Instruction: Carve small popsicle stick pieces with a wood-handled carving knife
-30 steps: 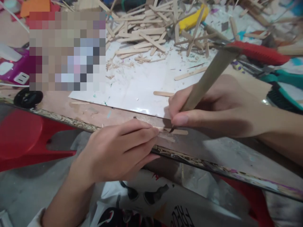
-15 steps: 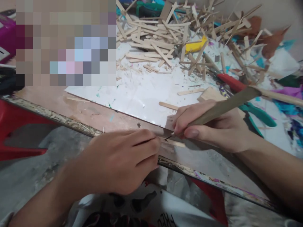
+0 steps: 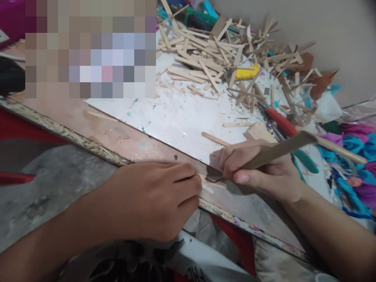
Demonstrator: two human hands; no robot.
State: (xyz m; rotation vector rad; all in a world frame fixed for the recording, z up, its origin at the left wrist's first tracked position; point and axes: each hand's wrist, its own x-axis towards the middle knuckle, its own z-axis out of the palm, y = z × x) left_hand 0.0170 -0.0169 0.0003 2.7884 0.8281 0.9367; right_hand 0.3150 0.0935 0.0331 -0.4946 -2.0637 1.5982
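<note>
My left hand (image 3: pixel 161 199) is closed at the table's front edge, its fingertips on one end of a thin wooden stick (image 3: pixel 216 182). My right hand (image 3: pixel 258 168) grips a long olive-brown tool (image 3: pixel 279 152) that slants up to the right. The tool's thin dark tip touches or nearly touches the stick's exposed part, just right of my left fingers. A loose stick (image 3: pixel 215 138) lies on the white sheet behind my right hand.
Behind is a heap of wooden sticks (image 3: pixel 202 51) with a yellow object (image 3: pixel 247 72). Red-handled pliers (image 3: pixel 280 121), a wooden block (image 3: pixel 258 132) and green handles (image 3: pixel 305 161) lie near my right hand. Blue and purple crumpled material (image 3: pixel 357 156) is at the right.
The camera view has shifted. The tool in my right hand has its tip lower, closer along the stick. Both hands keep their holds.
</note>
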